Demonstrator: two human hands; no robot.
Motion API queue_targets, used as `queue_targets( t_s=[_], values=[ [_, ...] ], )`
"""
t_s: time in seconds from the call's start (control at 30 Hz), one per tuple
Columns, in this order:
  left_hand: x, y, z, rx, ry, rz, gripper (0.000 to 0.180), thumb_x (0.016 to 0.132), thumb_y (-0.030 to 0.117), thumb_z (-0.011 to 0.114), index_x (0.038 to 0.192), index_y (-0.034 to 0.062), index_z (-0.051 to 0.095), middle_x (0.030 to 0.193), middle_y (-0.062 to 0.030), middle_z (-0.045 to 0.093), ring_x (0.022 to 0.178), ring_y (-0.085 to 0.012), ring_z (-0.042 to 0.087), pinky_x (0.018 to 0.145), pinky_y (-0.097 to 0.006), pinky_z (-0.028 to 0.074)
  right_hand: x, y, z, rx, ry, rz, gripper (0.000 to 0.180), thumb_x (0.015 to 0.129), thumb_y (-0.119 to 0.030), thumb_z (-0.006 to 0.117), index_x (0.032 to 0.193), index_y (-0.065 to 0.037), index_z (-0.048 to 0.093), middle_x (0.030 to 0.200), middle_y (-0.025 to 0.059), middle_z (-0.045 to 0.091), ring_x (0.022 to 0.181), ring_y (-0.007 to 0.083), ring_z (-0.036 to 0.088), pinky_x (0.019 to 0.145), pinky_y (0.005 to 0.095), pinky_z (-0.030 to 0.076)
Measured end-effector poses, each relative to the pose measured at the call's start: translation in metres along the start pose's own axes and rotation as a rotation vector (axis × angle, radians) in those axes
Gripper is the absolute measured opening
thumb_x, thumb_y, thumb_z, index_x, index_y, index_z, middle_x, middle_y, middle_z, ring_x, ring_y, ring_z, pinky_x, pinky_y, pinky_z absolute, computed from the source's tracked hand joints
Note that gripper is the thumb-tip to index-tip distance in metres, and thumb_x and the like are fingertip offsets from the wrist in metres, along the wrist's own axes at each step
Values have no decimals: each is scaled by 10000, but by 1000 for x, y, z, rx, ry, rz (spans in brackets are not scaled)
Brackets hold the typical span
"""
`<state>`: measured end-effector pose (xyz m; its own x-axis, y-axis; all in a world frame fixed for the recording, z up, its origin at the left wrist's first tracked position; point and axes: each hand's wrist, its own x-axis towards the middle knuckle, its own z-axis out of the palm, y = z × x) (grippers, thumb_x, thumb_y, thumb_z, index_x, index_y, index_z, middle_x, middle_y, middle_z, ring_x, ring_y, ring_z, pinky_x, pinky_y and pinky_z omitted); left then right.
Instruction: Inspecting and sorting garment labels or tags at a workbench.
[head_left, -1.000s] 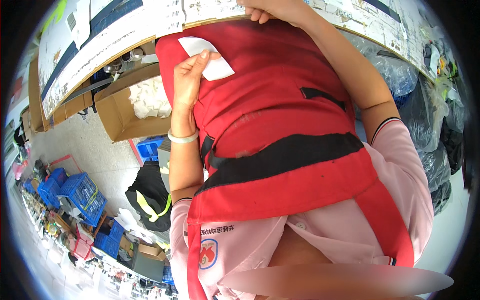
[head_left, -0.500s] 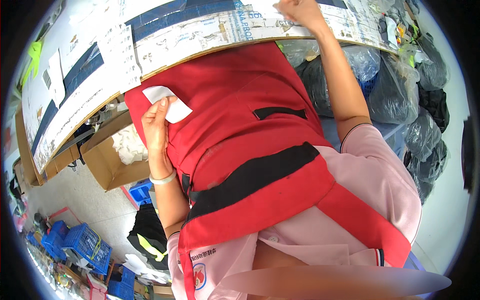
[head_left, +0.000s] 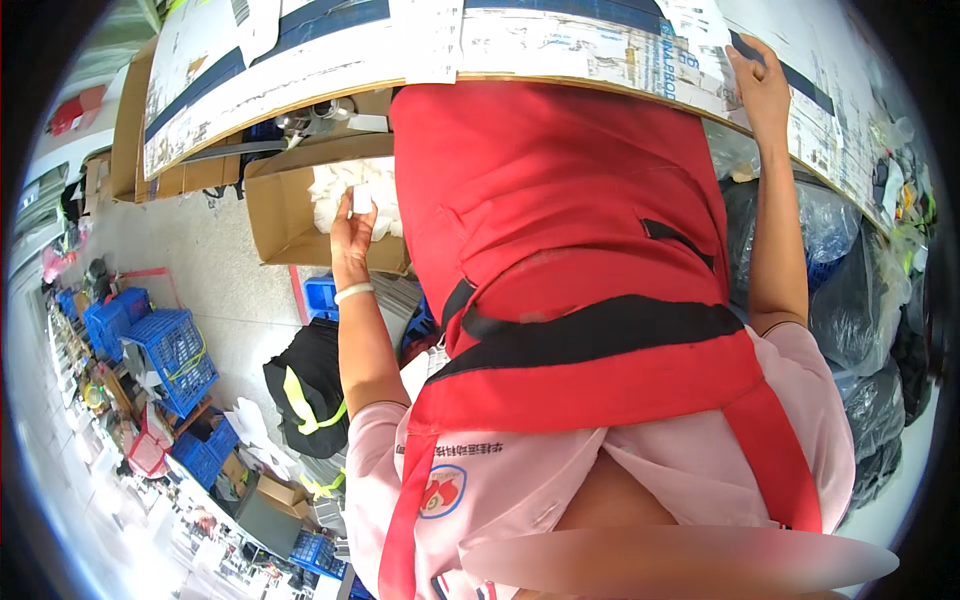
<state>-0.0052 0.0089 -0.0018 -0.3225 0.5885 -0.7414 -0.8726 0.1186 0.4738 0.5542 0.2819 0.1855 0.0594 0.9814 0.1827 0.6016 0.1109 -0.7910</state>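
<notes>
Far out on the left, blue crates (head_left: 165,345) are seen stacked on the floor, well apart from the action. Next across, an open cardboard box (head_left: 290,215) with white material inside is found just beside the left hand (head_left: 350,235), which is raised beside the red apron (head_left: 560,230). A small white slip (head_left: 362,200) is pinched between the thumb and fingertips of that hand, closed lightly on its lower end; its long axis is held roughly upright, and the box opening lies directly behind and left of it. Across the apron, the right hand (head_left: 762,85) is laid on the paper-covered table edge (head_left: 600,60), fingers curled over the papers; whether anything is actually gripped there cannot be told. The left hand is plainly the nearer one to the box.
</notes>
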Motion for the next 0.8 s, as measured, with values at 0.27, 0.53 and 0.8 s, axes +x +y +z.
queue_targets(
  t_s=[0.27, 0.53, 0.8],
  values=[
    [47, 39, -69, 1887, 629, 1120, 633, 795, 323, 721, 1330, 68, 497, 1159, -234, 612, 983, -262, 623, 795, -376, 518, -20, -69, 34, 60, -142, -141, 287, 913, -163, 613, 1196, -118, 596, 612, -58, 434, 557, 31, 376, 508, 189, 323],
    [-84, -12, 222, 667, -293, 352, 336, 885, 289, 660, 906, -46, 654, 749, -110, 667, 565, -144, 610, 505, -247, 518, -52, -88, 71, 132, -362, -136, 171, 900, -173, 624, 1055, -111, 657, 633, -48, 473, 578, 34, 409, 531, 198, 364],
    [-83, -41, 225, 346, -382, 309, 196, 918, 111, 590, 1034, -46, 607, 798, -132, 665, 616, -191, 638, 527, -286, 559, -85, -117, 101, 261, -763, -30, 167, 906, -201, 621, 983, -61, 669, 761, 4, 593, 596, 52, 513, 560, 188, 432]
  ],
)
